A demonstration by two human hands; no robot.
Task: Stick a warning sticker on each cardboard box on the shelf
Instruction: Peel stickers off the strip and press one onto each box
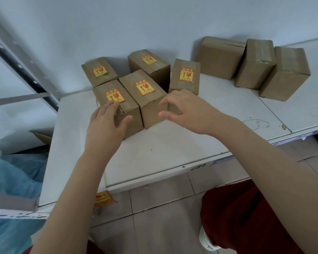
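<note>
Five cardboard boxes with yellow and red warning stickers on top stand in a cluster at the left of the white shelf [173, 153].

The left hand [106, 123] rests on the near-left box [130, 114]. It is released, not clenched: its fingers lie straight on the taped top and its thumb is spread against the near face. The fingertips reach the near edge of that box's sticker [115, 96].

Just right of it, touching, stands the middle box [151, 114] with its own sticker [144, 88]. The right hand [187, 110] is at this box's near right corner. Its fingers are loosely spread and it grips nothing. The forefinger is at the top edge and the thumb lower on the side face.

Behind the right hand stands the narrow box [184, 85]. Two more stickered boxes, the far-left box [99, 70] and the far-middle box [154, 70], sit nearer the wall.

Well apart, at the far right against the wall, three plain boxes [253, 66] stand close together with no stickers showing on them.

A loose sticker [104, 198] shows below the shelf's near edge.
</note>
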